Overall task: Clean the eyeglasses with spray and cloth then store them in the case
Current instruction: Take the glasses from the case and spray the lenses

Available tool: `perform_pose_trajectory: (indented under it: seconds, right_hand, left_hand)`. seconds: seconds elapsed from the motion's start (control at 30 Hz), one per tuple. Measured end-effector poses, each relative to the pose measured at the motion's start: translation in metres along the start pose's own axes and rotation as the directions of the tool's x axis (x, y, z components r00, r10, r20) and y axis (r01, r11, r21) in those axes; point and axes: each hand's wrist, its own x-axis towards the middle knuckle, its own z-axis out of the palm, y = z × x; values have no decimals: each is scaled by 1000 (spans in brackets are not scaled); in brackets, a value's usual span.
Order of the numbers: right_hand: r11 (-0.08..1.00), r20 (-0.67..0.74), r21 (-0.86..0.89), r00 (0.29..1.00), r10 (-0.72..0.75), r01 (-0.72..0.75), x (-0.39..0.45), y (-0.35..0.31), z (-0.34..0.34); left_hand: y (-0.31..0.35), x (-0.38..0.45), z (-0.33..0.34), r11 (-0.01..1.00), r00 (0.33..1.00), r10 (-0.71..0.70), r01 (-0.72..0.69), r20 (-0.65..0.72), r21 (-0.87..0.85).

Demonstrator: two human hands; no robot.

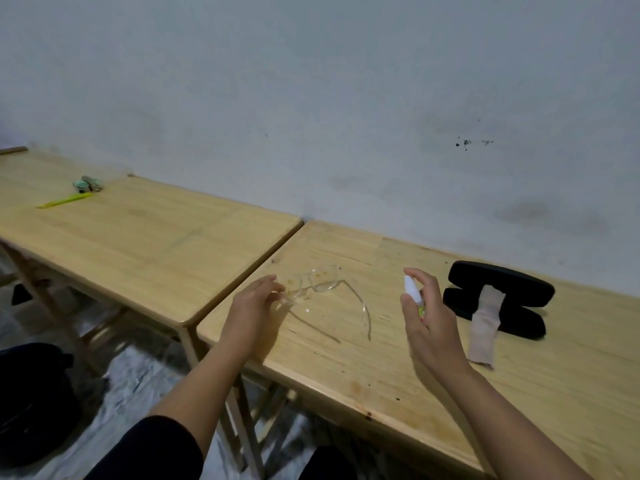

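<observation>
Clear-framed eyeglasses with brownish smudges on the lenses are held just above the wooden table, arms unfolded toward me. My left hand pinches the frame at its left end. My right hand grips a small white spray bottle, index finger on its top, nozzle facing the glasses from the right. An open black case lies at the right, with a beige cloth draped over it and onto the table.
A second wooden table adjoins on the left, carrying a yellow-green pen and small tins. A grey wall runs behind both tables. A dark bag sits on the floor at lower left.
</observation>
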Motion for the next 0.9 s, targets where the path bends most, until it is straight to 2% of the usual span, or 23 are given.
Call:
perform_pose_trajectory:
  seconds: [0.17, 0.27, 0.43, 0.6, 0.9]
  right_hand:
    - [998, -17, 60, 1000, -1, 2, -2, 3, -9]
    - [998, -28, 69, 1000, 12, -11, -8, 6, -17]
    - [1000, -33, -3, 999, 21, -21, -12, 10, -28]
    - [981, -30, -186, 998, 57, -62, -2, 19, -39]
    - [945, -40, -308, 994, 99, -107, 13, 26, -57]
  left_hand:
    - [17, 11, 14, 993, 979, -100, 88, -178, -74]
    - [30, 17, 27, 970, 960, -171, 124, -222, -209]
    - [61, 13, 49, 954, 977, -136, 85, -163, -287]
    - [92, 9, 65, 938, 990, -88, 46, -108, -342]
    - [118, 4, 76, 930, 998, -4, -19, -60, -367]
